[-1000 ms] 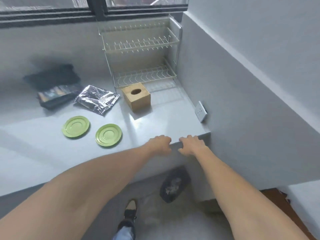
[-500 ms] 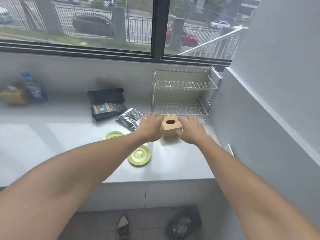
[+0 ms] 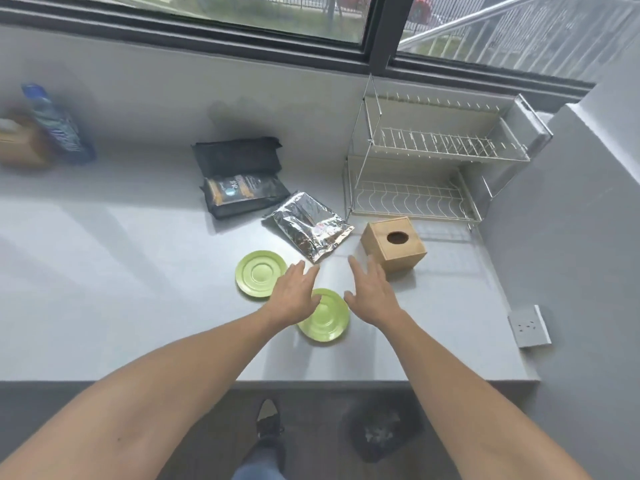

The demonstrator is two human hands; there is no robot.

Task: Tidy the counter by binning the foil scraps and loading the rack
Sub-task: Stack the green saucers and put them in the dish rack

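Daylight pours in through the window [image 3: 277, 19] at twelve o'clock, flat and bright across my bench [image 3: 104, 271], with pale bands of glare at nine o'clock. The foil [image 3: 308, 225] throws sharp glints. Shadows under my arms are soft. The bottle [image 3: 57, 124] at ten o'clock is smeared with blur. Straight edges bow outward near the frame's rim.

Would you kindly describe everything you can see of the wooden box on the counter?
The wooden box is a light, bamboo-coloured cube with a round hole in its top face; nothing shows inside the dark hole. It stands upright, turned at an angle, on the grey counter, just in front of the wire dish rack and right of the foil pouch. The right hand hovers beside it, open.
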